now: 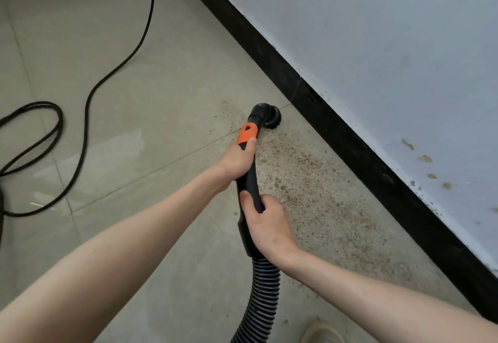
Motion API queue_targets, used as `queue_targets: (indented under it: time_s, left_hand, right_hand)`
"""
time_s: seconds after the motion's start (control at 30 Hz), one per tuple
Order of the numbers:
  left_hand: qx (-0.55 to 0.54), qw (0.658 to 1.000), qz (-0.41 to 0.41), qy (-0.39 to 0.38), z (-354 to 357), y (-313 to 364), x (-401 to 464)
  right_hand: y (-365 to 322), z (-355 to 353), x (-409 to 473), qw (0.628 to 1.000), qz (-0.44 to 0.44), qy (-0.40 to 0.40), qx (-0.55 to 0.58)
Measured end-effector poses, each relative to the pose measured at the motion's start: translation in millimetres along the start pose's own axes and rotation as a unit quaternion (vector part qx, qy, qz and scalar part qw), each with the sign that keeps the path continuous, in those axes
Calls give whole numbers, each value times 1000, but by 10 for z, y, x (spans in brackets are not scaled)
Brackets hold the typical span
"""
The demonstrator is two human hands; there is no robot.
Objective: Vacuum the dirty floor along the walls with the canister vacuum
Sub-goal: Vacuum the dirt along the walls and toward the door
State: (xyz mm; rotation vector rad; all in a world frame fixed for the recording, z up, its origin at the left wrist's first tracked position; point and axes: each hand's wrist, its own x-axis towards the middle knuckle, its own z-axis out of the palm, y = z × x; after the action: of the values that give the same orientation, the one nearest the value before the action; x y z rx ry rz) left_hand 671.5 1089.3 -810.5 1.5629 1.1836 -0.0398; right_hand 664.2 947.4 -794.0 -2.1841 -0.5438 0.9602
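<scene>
We grip the vacuum wand [249,178] with left hand [237,160] and right hand [265,224] — brush [269,119] on the floor [161,94] beside the baseboard [336,127]. Next, we likely sweep back through the dirt [318,189].

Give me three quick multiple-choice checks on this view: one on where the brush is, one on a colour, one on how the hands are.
1. Where is the brush?
A. On the floor near the baseboard
B. Lifted against the wall
C. Beside the coiled cable

2. What colour is the band on the wand?
A. Blue
B. Orange
C. Green

3. How do the hands hold the wand?
A. Only the left hand grips it
B. Both hands grip it
C. Neither touches it

Answers: 1 A, the brush sits on the tiles by the black baseboard, at the edge of the dirt. 2 B, the band above the left hand is orange. 3 B, the left hand grips higher, the right hand lower, near the hose.
</scene>
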Motion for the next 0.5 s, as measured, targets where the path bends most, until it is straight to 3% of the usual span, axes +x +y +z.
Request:
queue_targets:
  time_s: [0.23,0.5]
  left_hand:
    - [-32,998,25,53,-263,30,45]
    - [-97,983,-31,151,-916,-232,168]
  right_hand:
    - [-207,80,111,999,-31,-11,-15]
    - [-609,416,348,990,-95,-88,-54]
